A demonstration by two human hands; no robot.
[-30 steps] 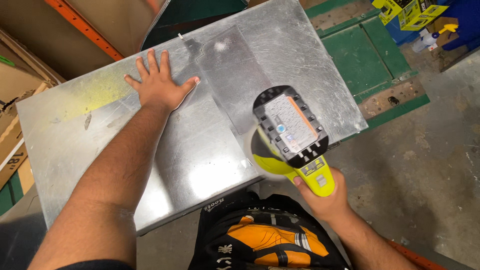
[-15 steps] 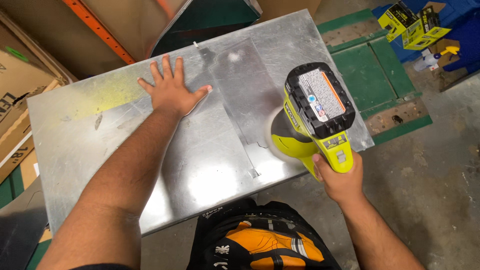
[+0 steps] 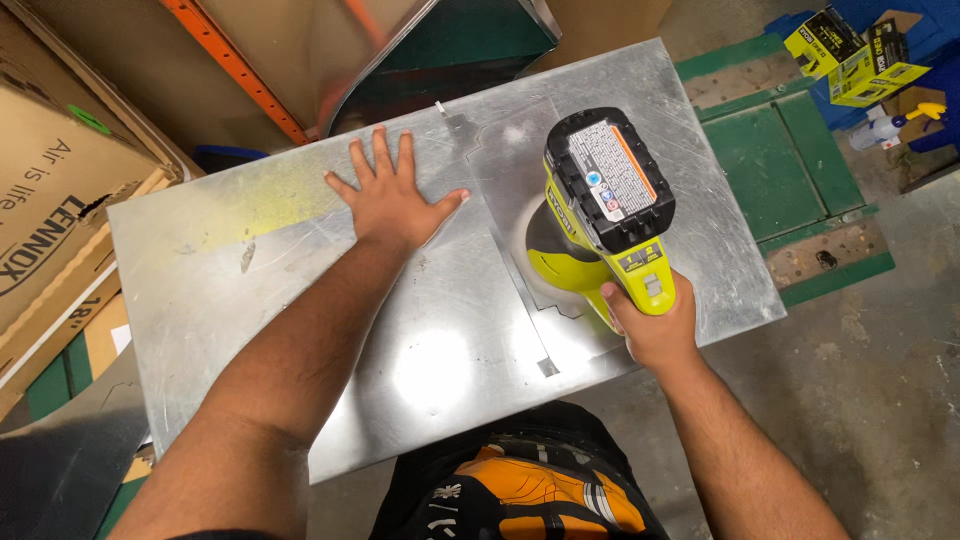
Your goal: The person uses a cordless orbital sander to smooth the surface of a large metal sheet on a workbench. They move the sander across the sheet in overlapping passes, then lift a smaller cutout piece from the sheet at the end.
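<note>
You are gripping a yellow-green cordless power tool by its handle, your right hand closed tight around the grip, and the tool is sitting just ahead of that hand with its black battery pack facing up at you. Its rounded base is pressing down on a smaller flat metal piece with notched edges, which is lying on top of the large metal sheet. Your left hand is lying open and flat, fingers spread, palm down on the sheet well to the left of the tool, with its thumb tip touching the edge of the smaller piece. The sheet is stretching out beneath both hands as your working surface, scuffed and carrying a yellowish smear beyond the little-finger side of your left hand. Past your left hand, a folded sheet-metal duct piece is standing beside an orange rail. Farther left, cardboard boxes are leaning against each other. To the right of your right hand, green boards are lying on the concrete floor, with yellow tool boxes beyond them.
</note>
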